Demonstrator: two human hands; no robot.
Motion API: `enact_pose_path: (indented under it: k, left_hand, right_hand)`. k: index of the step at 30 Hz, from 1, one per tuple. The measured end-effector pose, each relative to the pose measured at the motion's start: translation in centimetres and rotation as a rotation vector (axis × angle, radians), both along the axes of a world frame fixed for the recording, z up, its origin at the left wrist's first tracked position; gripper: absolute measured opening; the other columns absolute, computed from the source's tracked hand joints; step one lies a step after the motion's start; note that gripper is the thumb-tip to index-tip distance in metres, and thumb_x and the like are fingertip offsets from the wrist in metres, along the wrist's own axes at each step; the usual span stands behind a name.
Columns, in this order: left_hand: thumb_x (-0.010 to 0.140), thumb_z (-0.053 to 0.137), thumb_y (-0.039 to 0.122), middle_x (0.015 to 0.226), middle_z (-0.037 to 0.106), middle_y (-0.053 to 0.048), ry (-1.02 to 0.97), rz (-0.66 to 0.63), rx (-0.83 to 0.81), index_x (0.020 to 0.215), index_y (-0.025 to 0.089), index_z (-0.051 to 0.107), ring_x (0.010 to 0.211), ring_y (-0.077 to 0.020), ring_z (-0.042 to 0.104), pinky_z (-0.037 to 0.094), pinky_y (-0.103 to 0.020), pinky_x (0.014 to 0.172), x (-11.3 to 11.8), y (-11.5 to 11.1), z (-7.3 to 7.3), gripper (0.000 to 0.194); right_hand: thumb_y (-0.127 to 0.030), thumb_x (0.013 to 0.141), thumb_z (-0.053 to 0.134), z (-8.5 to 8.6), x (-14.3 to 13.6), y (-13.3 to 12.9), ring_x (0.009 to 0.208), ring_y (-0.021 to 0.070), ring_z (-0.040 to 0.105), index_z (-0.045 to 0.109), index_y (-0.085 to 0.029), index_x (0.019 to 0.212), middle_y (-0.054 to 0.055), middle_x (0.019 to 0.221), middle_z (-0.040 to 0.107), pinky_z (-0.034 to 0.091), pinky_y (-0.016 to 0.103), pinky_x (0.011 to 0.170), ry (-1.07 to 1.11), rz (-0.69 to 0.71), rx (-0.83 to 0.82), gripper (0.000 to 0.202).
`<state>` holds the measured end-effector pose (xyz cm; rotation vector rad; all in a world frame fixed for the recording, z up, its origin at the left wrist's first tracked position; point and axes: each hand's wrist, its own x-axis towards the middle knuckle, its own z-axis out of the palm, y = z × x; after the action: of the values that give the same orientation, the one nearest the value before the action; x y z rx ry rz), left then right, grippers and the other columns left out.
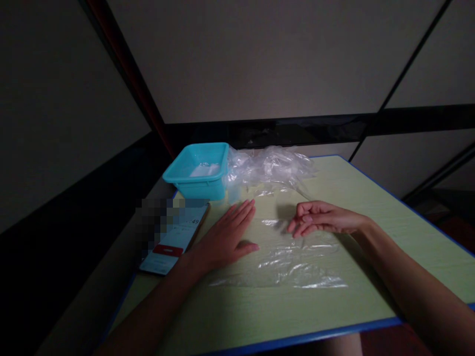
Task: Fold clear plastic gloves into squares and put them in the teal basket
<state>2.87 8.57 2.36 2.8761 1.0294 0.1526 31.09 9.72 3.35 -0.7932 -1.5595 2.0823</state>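
Observation:
A clear plastic bag (285,267) lies spread flat on the table in front of me, lightly wrinkled along its near edge. My left hand (230,235) rests palm down at the bag's left side, its fingers stretched out and the thumb apart. Over the bag's right part hovers my right hand (315,218), fingers loosely bent and the thumb close to them. Nothing shows in its grasp. Further back lies a crumpled heap of clear plastic bags (274,165).
A turquoise plastic basin (200,188) with white and clear contents stands at the back left. Before it, a phone (174,247) with a lit screen lies by the table's left edge. The pale green table (389,222) has blue edging; panelled walls rise behind.

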Motion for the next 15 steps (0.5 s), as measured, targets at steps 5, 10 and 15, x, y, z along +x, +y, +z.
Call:
enact_pose_path:
  k: [5,10,15]
  left_hand:
    - [0.084,0.041,0.053,0.146,0.013,-0.013,-0.043,-0.135,-0.108,0.138,0.012,0.015,0.134,-0.0199,0.007,0.012,-0.035,0.109,1.0,-0.8,0.2,0.073]
    - [0.085,0.039,0.054,0.146,0.015,-0.013,-0.023,-0.153,-0.124,0.138,0.01,0.018,0.134,-0.0205,0.008,0.011,-0.036,0.109,1.2,-0.9,-0.6,0.072]
    - [0.085,0.038,0.054,0.146,0.014,-0.015,-0.007,-0.135,-0.119,0.137,0.007,0.018,0.134,-0.0199,0.007,0.011,-0.035,0.109,1.1,-0.8,-0.6,0.072]
  right_hand:
    - [-0.019,0.081,0.059,-0.6,-0.7,0.5,0.107,0.0169,0.055,0.051,-0.013,0.085,0.012,0.116,0.058,0.046,0.025,0.089,0.174,-0.154,-0.08,0.011]
    - [-0.016,0.08,0.059,-1.5,-1.2,0.7,0.108,0.0154,0.054,0.052,-0.012,0.092,0.012,0.116,0.057,0.042,0.026,0.095,0.181,-0.138,-0.143,0.014]
    - [-0.016,0.08,0.058,-1.6,-1.2,0.7,0.108,0.0151,0.054,0.053,-0.012,0.093,0.013,0.116,0.057,0.04,0.027,0.096,0.175,-0.136,-0.16,0.015]
